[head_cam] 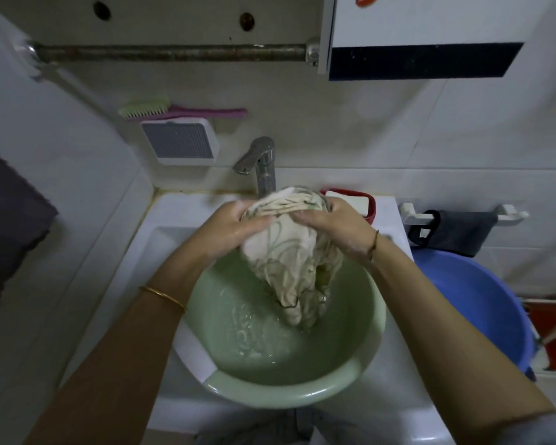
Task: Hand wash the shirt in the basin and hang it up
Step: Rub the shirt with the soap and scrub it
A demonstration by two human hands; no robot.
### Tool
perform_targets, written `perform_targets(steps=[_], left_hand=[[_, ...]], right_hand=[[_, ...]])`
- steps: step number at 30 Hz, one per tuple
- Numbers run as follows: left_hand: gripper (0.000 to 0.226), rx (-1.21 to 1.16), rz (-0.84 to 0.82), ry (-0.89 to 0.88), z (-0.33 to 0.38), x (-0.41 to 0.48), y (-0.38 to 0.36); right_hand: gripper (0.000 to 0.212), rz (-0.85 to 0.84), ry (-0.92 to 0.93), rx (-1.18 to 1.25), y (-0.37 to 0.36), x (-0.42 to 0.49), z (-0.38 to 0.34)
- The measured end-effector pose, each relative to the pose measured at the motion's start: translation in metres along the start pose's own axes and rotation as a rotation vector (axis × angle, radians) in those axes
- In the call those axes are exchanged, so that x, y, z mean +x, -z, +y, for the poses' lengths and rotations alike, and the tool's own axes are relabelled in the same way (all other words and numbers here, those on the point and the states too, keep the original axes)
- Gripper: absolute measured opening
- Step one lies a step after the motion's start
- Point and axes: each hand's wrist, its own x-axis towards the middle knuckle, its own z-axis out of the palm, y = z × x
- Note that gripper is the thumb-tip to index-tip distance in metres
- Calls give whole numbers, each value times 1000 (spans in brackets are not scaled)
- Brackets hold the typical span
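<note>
A wet cream shirt (pixel 286 258) with green line patterns hangs bunched above a pale green basin (pixel 270 390) that holds water. My left hand (pixel 235 228) grips the shirt's upper left part. My right hand (pixel 337 224) grips its upper right part, fingers curled into the cloth. The shirt's lower end dips into the water. The basin sits inside a white sink (pixel 161 242) under a chrome tap (pixel 260 162).
A blue tub (pixel 475 303) stands to the right of the sink. A red soap dish (pixel 363 203) sits behind my right hand. A rusty rail (pixel 174 53), brushes (pixel 174 112), a wall holder (pixel 180 141), and a dark cloth on a small rack (pixel 456 229) line the wall.
</note>
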Motion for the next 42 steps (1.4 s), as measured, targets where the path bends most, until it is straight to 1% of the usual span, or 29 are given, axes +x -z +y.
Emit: perform_targets(steps=[2, 3, 5, 6, 7, 8, 10, 12, 13, 14, 15, 16, 17, 19, 20, 21, 23, 24, 26, 28, 30, 33, 34, 36, 38, 39, 40, 41, 42], left_hand=[[47, 106, -179, 147, -7, -1, 5], [51, 172, -269, 200, -9, -2, 6], [47, 425, -403, 242, -13, -2, 8], [43, 555, -411, 248, -16, -1, 8], [39, 620, -383, 238, -18, -2, 7], [34, 586, -334, 217, -20, -2, 7], [24, 259, -196, 187, -22, -2, 7], [16, -28, -58, 122, -18, -2, 8], [16, -106, 1, 72, -14, 0, 9], [18, -156, 47, 23, -10, 3, 10], [22, -181, 81, -18, -6, 5, 9], [27, -199, 110, -39, -2, 8, 6], [33, -215, 146, -41, 1, 10, 2], [42, -238, 222, -15, 4, 13, -3], [42, -238, 217, -7, 4, 13, -3], [36, -230, 170, -5, 2, 12, -3], [23, -173, -18, 14, -2, 7, -4], [22, -128, -122, 40, -4, 3, -5], [28, -41, -312, 108, -12, 0, -6], [37, -4, -401, 188, -23, 1, -8], [42, -1, -418, 226, -28, 0, -6], [43, -152, -386, 188, -30, -4, -5], [45, -224, -352, 176, -29, -7, -10], [42, -370, -190, 188, -35, -3, -23], [39, -584, -38, 253, -42, 7, -38], [40, -728, -7, 299, -44, 13, -47], [43, -852, 2, 352, -44, 13, -54], [46, -924, 32, 383, -47, 16, -60], [42, -1020, 50, 404, -48, 17, -65]], right_hand=[[13, 70, 35, 82, -4, 5, -1], [14, 101, 41, 127, -6, 7, -1], [12, 154, 8, 226, -7, 10, -1], [10, 174, -20, 275, -6, 11, 1], [8, 183, -48, 308, -5, 12, 3], [7, 190, -71, 296, -4, 13, 6], [12, 214, -95, 99, 2, 15, 14], [32, 158, -86, -184, 9, 13, 22], [39, 71, -89, -305, 13, 10, 26], [36, -50, -105, -401, 14, 6, 28], [30, -178, -121, -462, 14, 3, 29], [24, -267, -133, -496, 14, 1, 31], [20, -287, -123, -489, 14, 0, 33], [21, -188, -77, -366, 15, 0, 30], [26, -113, -65, -253, 17, 1, 28], [29, -37, -61, -134, 20, 3, 27], [28, 59, -43, 67, 21, 8, 24], [22, 90, -40, 142, 19, 11, 23], [8, 167, -53, 232, 12, 15, 21], [6, 249, -76, 250, 5, 18, 21], [8, 310, -95, 230, 4, 19, 22], [12, 378, -158, 186, 9, 23, 23], [13, 402, -178, 176, 10, 26, 24], [16, 503, -189, 77, 9, 35, 32], [26, 647, -110, -70, 1, 36, 40], [30, 671, -24, -171, -6, 31, 44], [31, 646, 90, -292, -17, 24, 47], [28, 581, 181, -428, -30, 14, 50], [23, 511, 232, -549, -45, 1, 50]])
